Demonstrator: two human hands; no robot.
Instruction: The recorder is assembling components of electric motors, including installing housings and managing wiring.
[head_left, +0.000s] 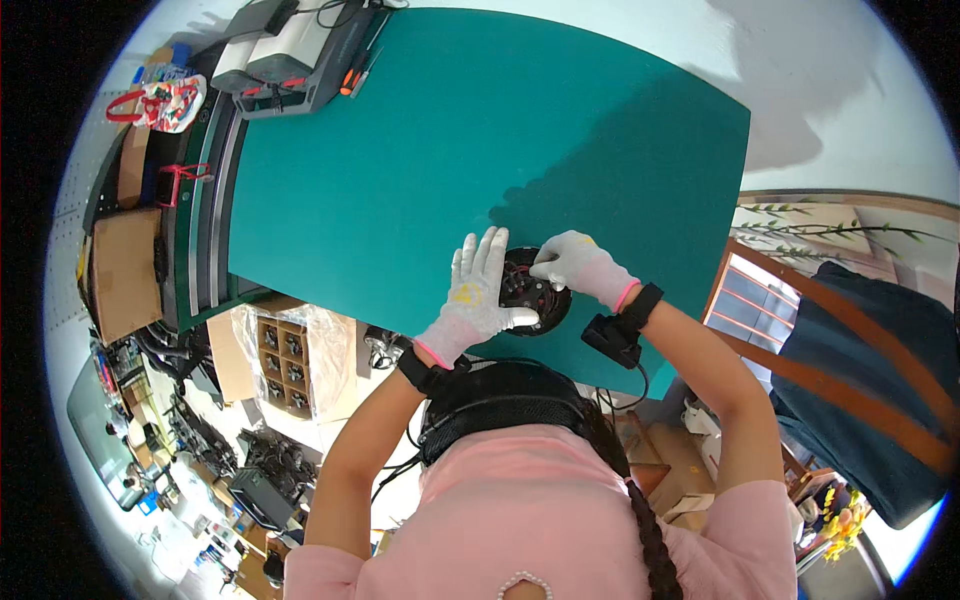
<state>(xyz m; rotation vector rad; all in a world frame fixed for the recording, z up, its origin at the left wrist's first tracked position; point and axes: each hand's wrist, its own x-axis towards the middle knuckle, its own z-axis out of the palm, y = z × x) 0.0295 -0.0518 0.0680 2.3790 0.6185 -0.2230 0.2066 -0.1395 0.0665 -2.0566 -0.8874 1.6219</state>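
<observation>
From the head view, we see a round black disc (530, 290) with red marks inside it, lying flat on the green mat (400, 170) that covers the table, near the mat's near edge. Our left hand (475, 295), in a pale glove, lies spread over the disc's left side, fingers (480, 255) stretched out flat and the thumb along its lower rim; it presses down and does not grip. Our right hand (580, 265), also gloved, comes in from the right with its fingertips pinched together on the disc's upper rim, seemingly on some small part there; what they pinch is too small to tell.

We judge the disc to be stiff and fairly dense, a moulded or metal housing and not anything soft. Its inner parts look fine and could be damaged, so we would hold it by the outer rim, one hand on each side, and keep off the centre. The smooth mat may let it slide, which fits the flat left palm holding it steady.

At the far left end of the table sits a grey tool case (290, 55) with screwdrivers (355, 70) beside it.
</observation>
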